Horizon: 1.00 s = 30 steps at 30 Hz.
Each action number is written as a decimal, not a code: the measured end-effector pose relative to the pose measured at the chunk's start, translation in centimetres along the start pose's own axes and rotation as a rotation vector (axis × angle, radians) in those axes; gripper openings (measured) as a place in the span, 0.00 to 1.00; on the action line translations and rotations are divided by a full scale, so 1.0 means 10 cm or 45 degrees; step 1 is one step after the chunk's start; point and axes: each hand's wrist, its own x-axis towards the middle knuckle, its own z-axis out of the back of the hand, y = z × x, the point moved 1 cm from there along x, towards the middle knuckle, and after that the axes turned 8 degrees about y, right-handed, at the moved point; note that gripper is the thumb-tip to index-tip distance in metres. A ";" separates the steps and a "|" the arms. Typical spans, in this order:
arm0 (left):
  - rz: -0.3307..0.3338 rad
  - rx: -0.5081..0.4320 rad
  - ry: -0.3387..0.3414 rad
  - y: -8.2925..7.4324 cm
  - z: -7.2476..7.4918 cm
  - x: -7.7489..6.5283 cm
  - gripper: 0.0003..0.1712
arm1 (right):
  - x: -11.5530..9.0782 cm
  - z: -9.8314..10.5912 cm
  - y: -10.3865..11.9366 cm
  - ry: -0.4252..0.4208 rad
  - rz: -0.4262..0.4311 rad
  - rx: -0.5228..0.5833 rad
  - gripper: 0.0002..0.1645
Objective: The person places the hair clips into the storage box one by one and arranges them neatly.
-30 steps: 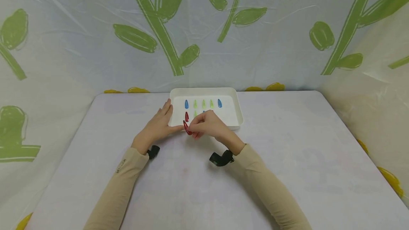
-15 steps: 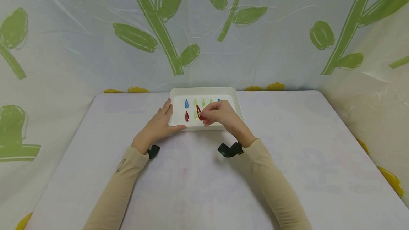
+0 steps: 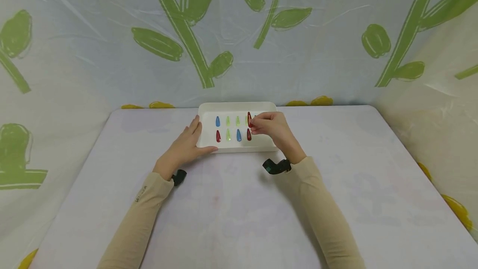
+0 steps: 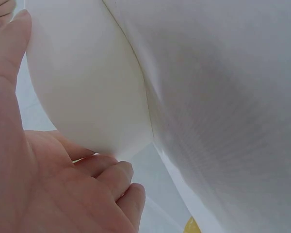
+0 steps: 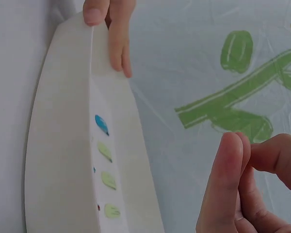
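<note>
A white tray [image 3: 239,150] on the table holds two rows of snap hair clips. The back row has a blue clip [image 3: 218,121], several green ones, and another blue one mostly hidden by my right hand. In front lie a red clip [image 3: 218,136], a green clip [image 3: 228,135], a blue clip [image 3: 239,135] and a second red clip [image 3: 249,134]. My right hand [image 3: 274,130] pinches a red hair clip [image 3: 249,119] over the tray's right part; fingers hide it in the right wrist view. My left hand [image 3: 183,148] rests against the tray's left corner, fingers outstretched, thumb along the front wall.
The white-covered table [image 3: 224,219] spreads around the tray. Behind it hangs a curtain [image 3: 317,65] with printed green leaves. Each wrist carries a black camera mount, such as the right mount [image 3: 276,166].
From the tray's front edge, my right hand has carried the red hair clip rightward and back over the tray, uncovering the front row. My left hand stays in place.
</note>
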 end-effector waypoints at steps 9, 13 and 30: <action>0.002 0.002 0.005 0.01 -0.01 0.01 0.68 | 0.06 0.18 -0.09 -0.097 -0.032 0.007 0.10; -0.007 0.004 -0.001 0.01 -0.01 0.01 0.68 | 0.08 0.23 -0.12 -0.161 -0.077 -0.049 0.10; -0.010 0.004 -0.002 0.01 -0.01 0.01 0.68 | 0.12 0.25 -0.25 -0.243 -0.183 -0.364 0.09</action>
